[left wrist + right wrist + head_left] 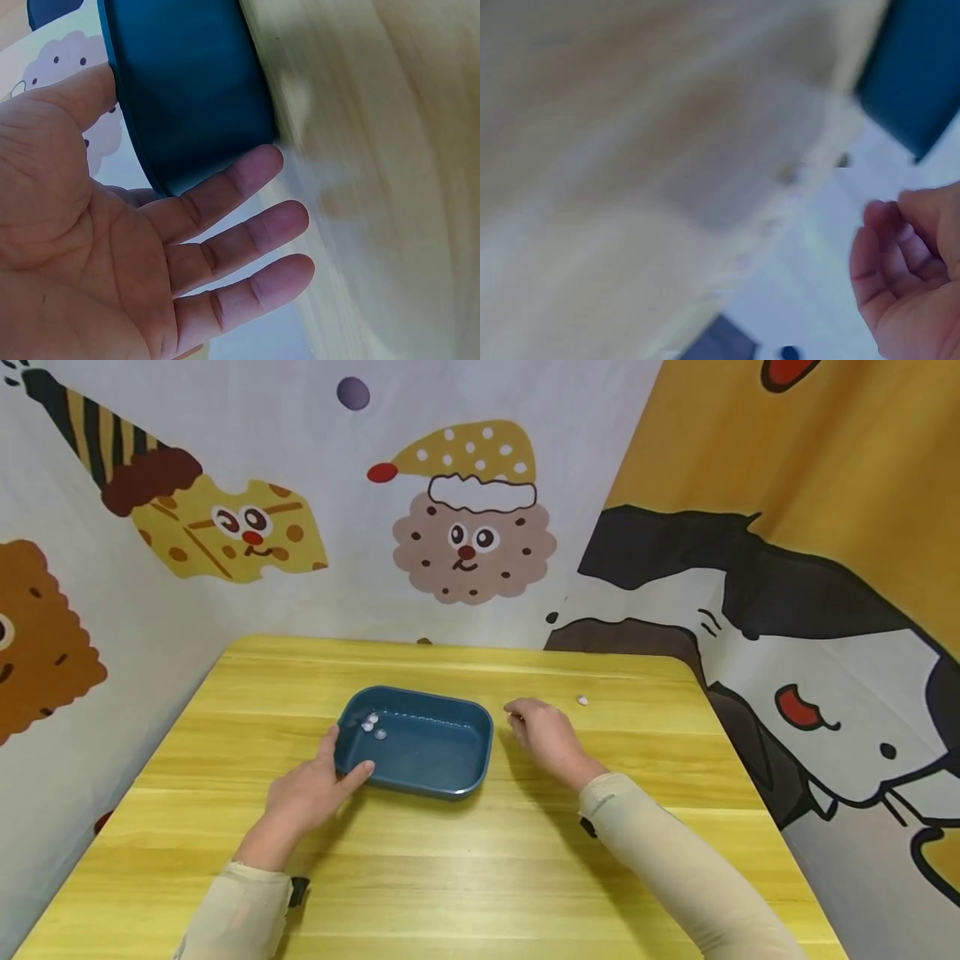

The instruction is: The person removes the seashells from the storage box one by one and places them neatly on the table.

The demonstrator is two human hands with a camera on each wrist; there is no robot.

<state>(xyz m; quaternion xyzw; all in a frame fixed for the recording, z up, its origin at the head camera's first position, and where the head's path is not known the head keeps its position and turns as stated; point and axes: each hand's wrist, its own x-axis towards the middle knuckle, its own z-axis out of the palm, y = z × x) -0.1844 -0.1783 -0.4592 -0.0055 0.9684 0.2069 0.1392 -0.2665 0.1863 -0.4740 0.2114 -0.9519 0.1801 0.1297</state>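
Observation:
A dark blue rectangular tray (431, 787) stands on the wooden table, with several small pale, shiny pieces (371, 722) inside toward its left end. My left hand (306, 792) rests against the tray's near left corner. Its thumb touches the rim, and in the left wrist view three fingers (259, 229) stretch out spread below the tray wall (195, 82). Right of the tray, my right hand (546, 735) pinches a tiny pale piece at its fingertips, mostly hidden by the fingers. The right wrist view shows curled fingers and thumb (930, 217) together near the tray's end (915, 82).
Another small pale piece (582, 700) lies on the table (465, 877) behind and to the right of my right hand. A curtain or cloth (480, 560) printed with cartoon figures hangs behind the table's far edge.

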